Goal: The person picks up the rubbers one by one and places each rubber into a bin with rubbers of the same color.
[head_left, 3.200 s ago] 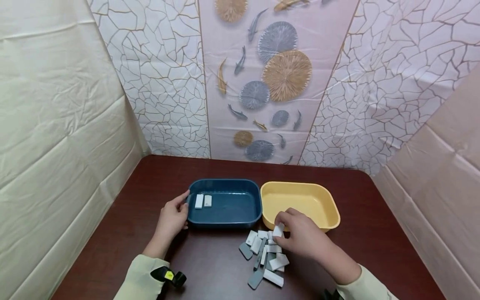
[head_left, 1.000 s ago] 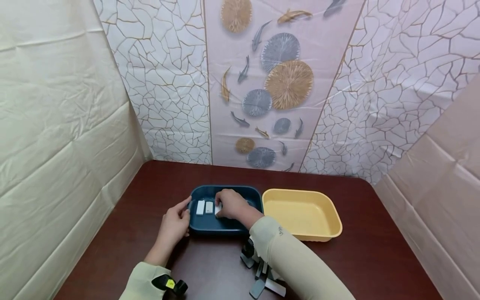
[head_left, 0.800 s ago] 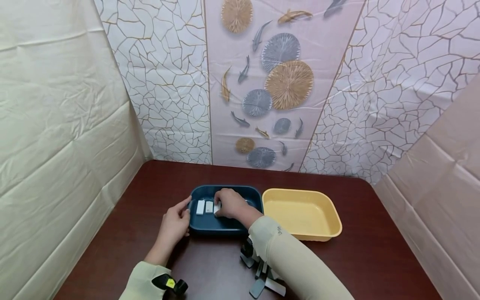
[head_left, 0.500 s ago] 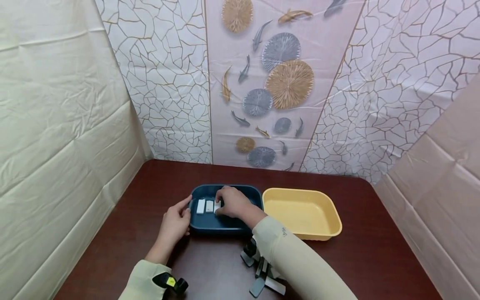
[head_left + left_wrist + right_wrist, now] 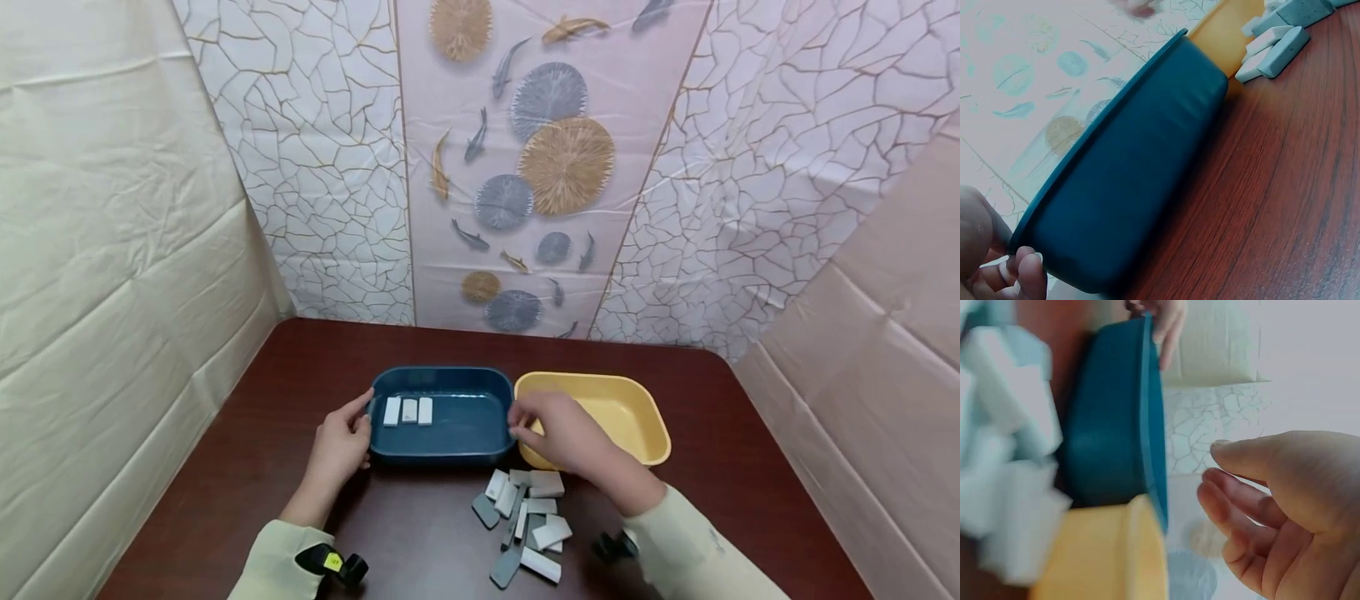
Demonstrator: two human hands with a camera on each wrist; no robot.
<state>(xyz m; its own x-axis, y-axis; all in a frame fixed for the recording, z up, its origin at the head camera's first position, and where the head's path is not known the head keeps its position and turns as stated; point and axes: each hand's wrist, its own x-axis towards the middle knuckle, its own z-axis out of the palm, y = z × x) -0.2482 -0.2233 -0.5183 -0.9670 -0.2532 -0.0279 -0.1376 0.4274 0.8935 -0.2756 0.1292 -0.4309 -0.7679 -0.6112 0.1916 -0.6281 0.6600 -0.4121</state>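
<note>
In the head view my left hand (image 5: 335, 443) grips the left rim of the blue tray (image 5: 472, 451); the left wrist view shows thumb and fingers (image 5: 1030, 275) at that rim. Three white blocks (image 5: 425, 411) stand side by side in the tray's left part. Over the near left rim of the yellow tray (image 5: 654, 417) hovers my right hand (image 5: 573, 437), fingers loosely bent. The right wrist view shows this hand (image 5: 1297, 506) holding nothing. A pile of white and grey blocks (image 5: 541, 565) lies on the table below it, blurred in the right wrist view.
The two trays stand side by side on the dark red table (image 5: 420, 533). Behind the table hangs a patterned cloth (image 5: 337, 167), with pale padded cloth walls (image 5: 135, 333) to the left and right.
My right hand has let go of the third white block inside the blue tray and moved right, to above the yellow tray. The pile is uncovered. My left hand keeps its grip.
</note>
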